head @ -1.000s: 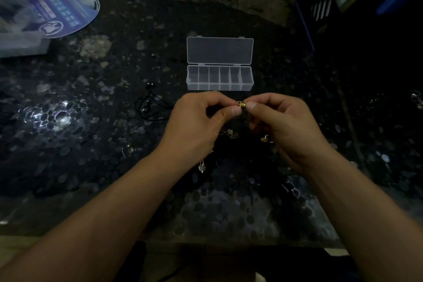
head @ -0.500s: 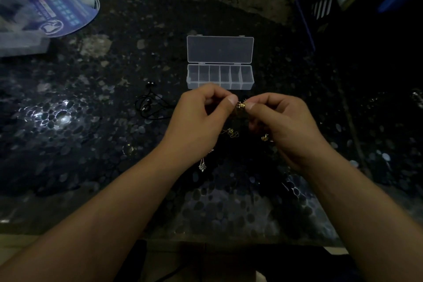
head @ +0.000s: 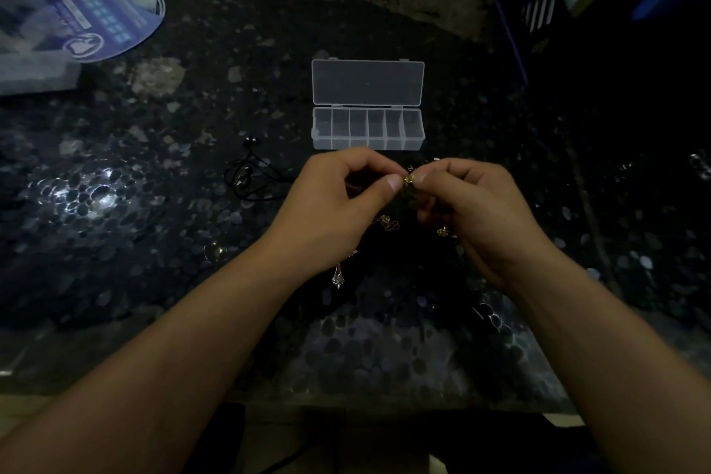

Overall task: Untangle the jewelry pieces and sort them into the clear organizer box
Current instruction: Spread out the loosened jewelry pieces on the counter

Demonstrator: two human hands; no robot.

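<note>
— Two hands at the middle of the desk (head: 442, 31); what does each grip have?

— Both pinch one small gold piece (head: 408, 179). The left hand (head: 338, 204) has thumb and forefinger closed on its left side, and the right hand (head: 477, 212) pinches its right side, so the fingertips almost meet. The piece is held above the desk, just near of the clear organizer box (head: 368, 127).

— How does the box lie?

— Open, lid folded flat to the far side, six compartments in a row. I cannot see anything in them. Its near wall is just beyond the knuckles of both hands.

— More jewelry?

— A thin gold chain tangle (head: 388, 223) lies on the desk under and between the hands, another small gold bit (head: 443, 232) shows beside the right palm, and a silver pendant (head: 338, 278) lies near the left wrist. How they link is too dim to tell.

— Room at the sides?

— On the left, a black cord (head: 250, 181) lies coiled near the left hand, with bare dark stone beyond it. Far left, a blue hand fan (head: 111, 23) is partly covered by a clear plastic bag (head: 27, 35). On the right, a dark crate (head: 538, 0) stands at the far right corner, well apart from the hands. The near desk edge runs under both forearms.
</note>
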